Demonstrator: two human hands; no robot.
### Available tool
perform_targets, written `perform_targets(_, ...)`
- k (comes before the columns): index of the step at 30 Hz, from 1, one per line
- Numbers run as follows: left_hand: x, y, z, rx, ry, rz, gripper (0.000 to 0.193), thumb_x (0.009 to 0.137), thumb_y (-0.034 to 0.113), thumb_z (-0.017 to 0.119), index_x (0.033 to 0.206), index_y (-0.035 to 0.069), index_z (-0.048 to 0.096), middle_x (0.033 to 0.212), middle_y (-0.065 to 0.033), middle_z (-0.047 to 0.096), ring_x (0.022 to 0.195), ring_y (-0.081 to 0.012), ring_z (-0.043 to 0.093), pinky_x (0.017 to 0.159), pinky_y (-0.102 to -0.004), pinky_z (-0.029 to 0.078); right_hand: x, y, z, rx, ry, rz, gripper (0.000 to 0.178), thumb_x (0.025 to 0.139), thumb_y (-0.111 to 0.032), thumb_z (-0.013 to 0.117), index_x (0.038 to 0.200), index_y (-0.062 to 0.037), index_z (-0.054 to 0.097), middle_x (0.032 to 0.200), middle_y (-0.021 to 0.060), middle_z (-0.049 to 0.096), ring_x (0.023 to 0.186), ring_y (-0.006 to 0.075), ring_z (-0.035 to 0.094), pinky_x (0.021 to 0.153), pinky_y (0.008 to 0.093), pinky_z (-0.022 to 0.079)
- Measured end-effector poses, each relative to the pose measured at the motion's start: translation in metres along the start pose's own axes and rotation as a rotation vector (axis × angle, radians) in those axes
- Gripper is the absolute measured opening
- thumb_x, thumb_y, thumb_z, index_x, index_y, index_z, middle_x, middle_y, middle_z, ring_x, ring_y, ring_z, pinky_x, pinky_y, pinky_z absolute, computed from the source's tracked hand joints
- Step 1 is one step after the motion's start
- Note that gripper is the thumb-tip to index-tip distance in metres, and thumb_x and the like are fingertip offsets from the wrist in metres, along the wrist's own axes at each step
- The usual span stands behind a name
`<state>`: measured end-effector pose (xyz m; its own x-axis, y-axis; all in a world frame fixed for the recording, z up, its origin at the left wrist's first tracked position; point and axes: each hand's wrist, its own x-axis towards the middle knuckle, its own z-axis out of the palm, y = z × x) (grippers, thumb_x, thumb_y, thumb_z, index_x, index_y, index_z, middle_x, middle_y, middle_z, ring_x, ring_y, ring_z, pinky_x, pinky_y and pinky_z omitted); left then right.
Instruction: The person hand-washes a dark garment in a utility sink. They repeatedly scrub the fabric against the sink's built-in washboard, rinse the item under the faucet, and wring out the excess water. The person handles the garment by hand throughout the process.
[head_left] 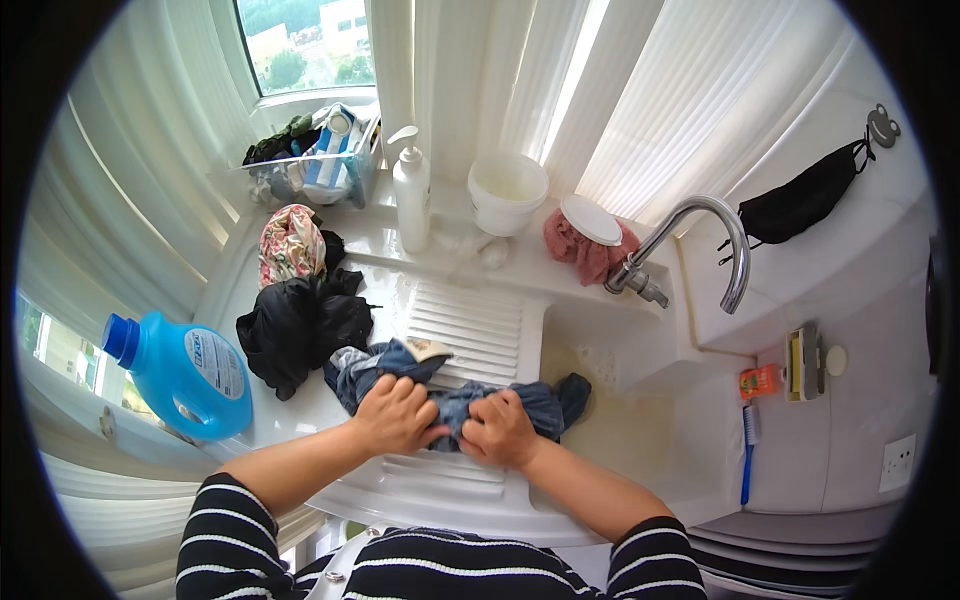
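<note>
A wet blue denim garment (545, 408) lies bunched across a white ribbed washboard (465, 325), its right end hanging over the sink edge. My left hand (395, 415) is closed on the garment's middle, toward the left. Close beside it, my right hand (498, 428) grips the cloth in a fist. More of the denim, with a pale patch, spreads out beyond my left hand. Black cloth (305, 330) is heaped to the left of the denim, touching or nearly touching it. Cloudy water (625, 430) stands in the sink basin (690, 400) at right.
A blue detergent bottle (180, 375) stands at left, a floral cloth (292, 248) behind the black heap. Along the back are a clear bin (340, 165), white pump bottle (411, 195), white tub (507, 195) and pink cloth (585, 250). A curved faucet (735, 235) overhangs the sink; a blue brush (748, 455) hangs right.
</note>
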<state>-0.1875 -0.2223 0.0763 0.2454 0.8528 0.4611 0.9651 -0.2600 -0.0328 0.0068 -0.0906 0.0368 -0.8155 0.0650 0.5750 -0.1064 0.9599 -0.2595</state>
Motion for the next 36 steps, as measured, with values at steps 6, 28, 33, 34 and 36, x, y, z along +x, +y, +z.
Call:
perform_targets(6,0.085,-0.056,0.056,0.220,0.021,-0.659,0.051,0.088,0.055,0.057,0.111,0.012,0.069,0.131,-0.0160,0.050,0.127,-0.0373,0.040,0.107,-0.0666,0.018,0.085,0.071,0.028,-0.242,-0.001,0.850,0.061,0.085,-0.035,0.067,0.138,-0.0164,0.045,0.138,0.0189,0.042,0.129,0.0385,0.040,0.102,0.0615,0.031)
perform_targets(28,-0.020,0.025,-0.003,0.088,-0.081,-0.155,0.040,0.082,0.053,0.062,0.098,0.017,0.069,0.137,-0.0118,0.051,0.121,-0.0322,0.046,0.098,-0.0558,0.029,-0.020,-0.012,-0.022,-0.036,-0.091,0.154,0.051,0.064,-0.044,0.080,0.105,-0.0177,0.063,0.114,0.0072,0.057,0.106,0.0258,0.055,0.094,0.0556,0.034)
perform_targets(33,0.048,-0.026,0.039,0.112,-0.062,-0.444,0.029,0.086,0.039,0.063,0.081,0.011,0.068,0.100,-0.0051,0.062,0.097,-0.0251,0.056,0.086,-0.0455,0.036,0.059,0.049,0.017,-0.201,-0.191,0.534,0.042,0.071,-0.025,0.076,0.108,-0.0117,0.061,0.107,0.0092,0.057,0.104,0.0289,0.057,0.087,0.0401,0.042)
perform_targets(34,0.084,-0.038,0.050,0.169,-0.140,-0.632,0.033,0.089,0.038,0.060,0.080,0.009,0.072,0.100,-0.0060,0.063,0.097,-0.0260,0.056,0.086,-0.0445,0.037,0.077,0.076,0.025,-0.303,-0.126,0.642,0.042,0.075,-0.020,0.072,0.114,-0.0119,0.059,0.112,0.0112,0.057,0.107,0.0298,0.056,0.088,0.0427,0.042)
perform_targets(36,0.116,-0.048,0.050,0.179,-0.330,-0.844,0.038,0.092,0.041,0.056,0.090,0.008,0.075,0.112,-0.0095,0.064,0.109,-0.0288,0.055,0.093,-0.0474,0.037,0.091,0.091,0.037,-0.435,-0.060,0.694,0.044,0.081,-0.014,0.067,0.124,-0.0129,0.056,0.121,0.0139,0.055,0.112,0.0312,0.053,0.089,0.0470,0.041)
